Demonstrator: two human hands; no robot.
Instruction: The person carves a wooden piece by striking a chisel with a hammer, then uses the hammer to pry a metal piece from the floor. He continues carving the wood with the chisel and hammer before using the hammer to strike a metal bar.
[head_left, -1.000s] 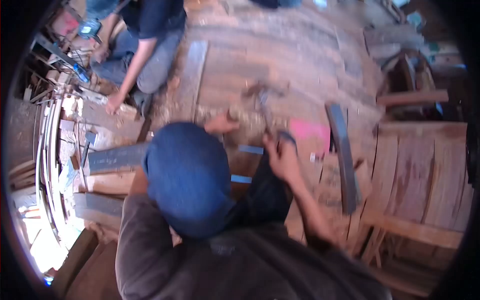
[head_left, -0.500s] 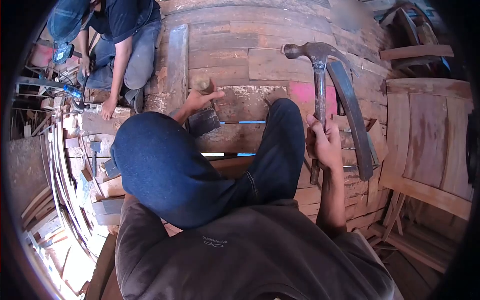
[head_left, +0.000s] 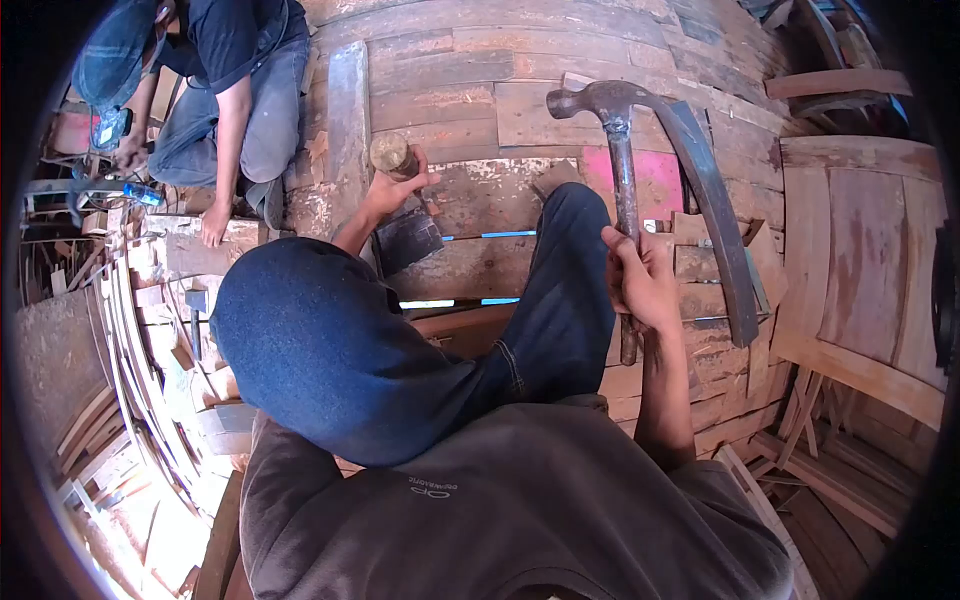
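A rusty claw hammer (head_left: 624, 175) is gripped near the lower end of its metal shaft by my right hand (head_left: 645, 280). Its head is raised to the right of my knee. Beyond my other knee, my left hand (head_left: 385, 195) is wrapped round a thick round wooden handle (head_left: 392, 153), whose flat end faces up; its lower part is hidden. Just below that hand lies a dark rectangular block (head_left: 408, 240), close to a worn plank (head_left: 490, 195) with flaking pale paint.
A long dark curved piece (head_left: 710, 225) lies right of the hammer. Wooden panelled furniture (head_left: 855, 260) stands at far right. At upper left a person (head_left: 235, 100) crouches with a blue-handled hammer (head_left: 143, 193). Another hammer (head_left: 195, 320) and loose strips lie at left.
The claw hammer has shifted slightly left and its head tilts further left. My left hand has turned the wooden handle so its end shows more. The other person's hammer has moved left.
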